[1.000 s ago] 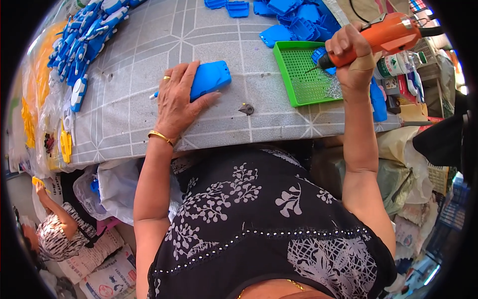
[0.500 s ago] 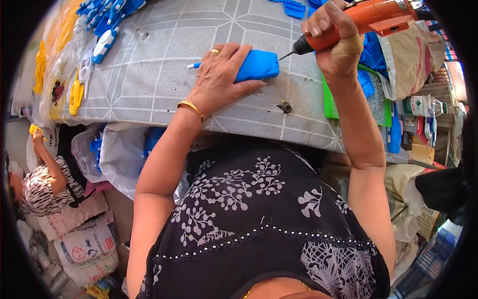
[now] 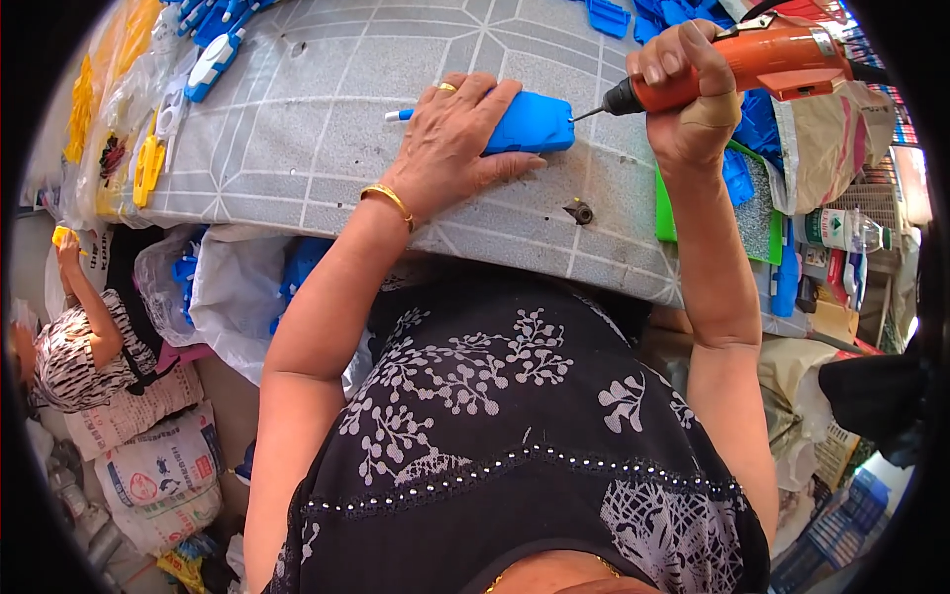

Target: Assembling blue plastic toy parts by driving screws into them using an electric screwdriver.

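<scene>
My left hand (image 3: 450, 148) presses a blue plastic case (image 3: 539, 124) down on the table, its fingers curled over the case's left part and the thumb along the near side. From the left end of the case a short stick with a white tip (image 3: 398, 115) pokes out. An orange electric screwdriver (image 3: 782, 57) is gripped in my right hand (image 3: 698, 104), held nearly level. Its thin bit (image 3: 592, 112) reaches the small holes at the case's right end; whether a screw is on the tip is too small to tell.
Beside my right forearm lies a green-rimmed tray (image 3: 757, 213) of small screws. Blue parts (image 3: 609, 18) lie at the far right, white-and-blue pieces (image 3: 210, 64) and a yellow part (image 3: 148, 170) at the left. A dark pointed bit of metal (image 3: 579, 212) rests nearby. Another person (image 3: 84, 332) sits at left.
The view has shifted slightly. The screwdriver lies a little flatter, its bit tip now at the case's end face. My left hand keeps its hold on the case.
</scene>
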The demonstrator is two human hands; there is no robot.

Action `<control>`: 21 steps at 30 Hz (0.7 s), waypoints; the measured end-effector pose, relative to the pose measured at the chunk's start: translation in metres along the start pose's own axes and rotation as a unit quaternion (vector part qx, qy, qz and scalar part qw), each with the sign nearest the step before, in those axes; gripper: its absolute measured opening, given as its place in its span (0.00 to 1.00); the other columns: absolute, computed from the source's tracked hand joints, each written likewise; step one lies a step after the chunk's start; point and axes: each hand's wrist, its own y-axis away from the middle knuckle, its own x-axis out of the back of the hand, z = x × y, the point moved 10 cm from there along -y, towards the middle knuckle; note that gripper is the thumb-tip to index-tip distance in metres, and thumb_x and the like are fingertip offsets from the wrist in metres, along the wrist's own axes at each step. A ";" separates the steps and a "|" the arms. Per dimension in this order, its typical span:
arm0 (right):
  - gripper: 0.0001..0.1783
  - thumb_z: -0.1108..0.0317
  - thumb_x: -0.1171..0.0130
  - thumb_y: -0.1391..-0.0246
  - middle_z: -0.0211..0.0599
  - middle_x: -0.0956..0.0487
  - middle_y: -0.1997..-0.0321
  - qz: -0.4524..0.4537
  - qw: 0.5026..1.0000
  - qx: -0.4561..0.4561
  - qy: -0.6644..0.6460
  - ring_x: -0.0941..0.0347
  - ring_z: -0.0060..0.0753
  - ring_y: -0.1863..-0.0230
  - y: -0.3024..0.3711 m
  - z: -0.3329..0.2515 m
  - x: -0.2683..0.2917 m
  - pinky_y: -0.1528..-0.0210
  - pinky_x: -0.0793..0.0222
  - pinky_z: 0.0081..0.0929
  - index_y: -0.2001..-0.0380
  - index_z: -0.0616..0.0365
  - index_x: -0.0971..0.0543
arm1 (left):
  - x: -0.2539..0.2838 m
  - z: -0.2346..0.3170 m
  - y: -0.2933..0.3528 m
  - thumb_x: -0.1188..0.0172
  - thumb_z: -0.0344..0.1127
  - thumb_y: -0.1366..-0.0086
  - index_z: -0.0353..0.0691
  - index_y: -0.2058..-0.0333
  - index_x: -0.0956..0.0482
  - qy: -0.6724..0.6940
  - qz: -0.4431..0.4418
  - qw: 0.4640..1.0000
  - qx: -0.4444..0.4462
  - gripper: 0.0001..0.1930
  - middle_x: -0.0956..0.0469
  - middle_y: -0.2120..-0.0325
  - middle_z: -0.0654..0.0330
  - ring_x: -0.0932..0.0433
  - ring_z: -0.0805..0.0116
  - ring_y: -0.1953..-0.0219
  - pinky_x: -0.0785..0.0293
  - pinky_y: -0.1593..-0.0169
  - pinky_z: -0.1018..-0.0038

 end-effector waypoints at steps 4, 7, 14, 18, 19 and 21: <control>0.12 0.65 0.37 0.40 0.24 0.32 0.77 -0.010 1.000 0.007 0.003 0.34 0.23 0.74 0.002 0.000 0.000 0.61 0.35 0.32 0.72 0.48 0.31 | 0.000 0.000 0.000 0.30 0.65 0.43 0.41 0.38 0.26 -0.003 0.004 1.000 -0.005 0.42 0.25 0.45 0.52 0.27 0.48 0.44 0.32 0.39 0.55; 0.13 0.65 0.37 0.40 0.24 0.32 0.76 -0.006 1.000 0.003 0.002 0.34 0.24 0.74 0.002 0.002 -0.002 0.61 0.35 0.33 0.72 0.48 0.31 | 0.000 0.001 0.001 0.30 0.65 0.43 0.41 0.38 0.26 -0.007 0.006 1.000 -0.007 0.42 0.25 0.45 0.52 0.27 0.48 0.44 0.31 0.39 0.55; 0.11 0.68 0.35 0.41 0.24 0.31 0.76 0.021 1.000 0.004 0.016 0.33 0.24 0.75 0.005 0.007 -0.002 0.62 0.33 0.33 0.71 0.49 0.30 | 0.000 0.003 0.000 0.30 0.64 0.43 0.41 0.39 0.26 -0.020 0.008 1.000 -0.012 0.41 0.25 0.45 0.52 0.26 0.49 0.44 0.31 0.40 0.55; 0.12 0.68 0.35 0.42 0.24 0.32 0.78 0.006 0.997 0.024 0.069 0.34 0.24 0.77 0.008 0.004 -0.010 0.65 0.32 0.33 0.73 0.49 0.30 | 0.003 0.007 -0.001 0.30 0.63 0.43 0.42 0.41 0.27 -0.012 0.029 0.999 -0.025 0.39 0.24 0.50 0.50 0.26 0.45 0.44 0.33 0.42 0.55; 0.12 0.68 0.35 0.42 0.24 0.32 0.78 0.008 0.997 0.023 0.069 0.34 0.24 0.77 0.009 0.004 -0.010 0.65 0.32 0.33 0.73 0.49 0.30 | 0.003 0.008 -0.002 0.30 0.63 0.43 0.42 0.41 0.27 -0.014 0.028 0.999 -0.025 0.39 0.24 0.50 0.50 0.25 0.45 0.44 0.33 0.43 0.55; 0.13 0.68 0.36 0.42 0.24 0.33 0.80 -0.047 0.996 0.036 0.065 0.33 0.24 0.78 0.009 0.004 -0.021 0.67 0.32 0.33 0.74 0.49 0.31 | 0.004 0.009 -0.002 0.30 0.62 0.44 0.42 0.42 0.26 -0.016 0.026 0.999 -0.026 0.39 0.23 0.50 0.50 0.25 0.46 0.45 0.33 0.43 0.55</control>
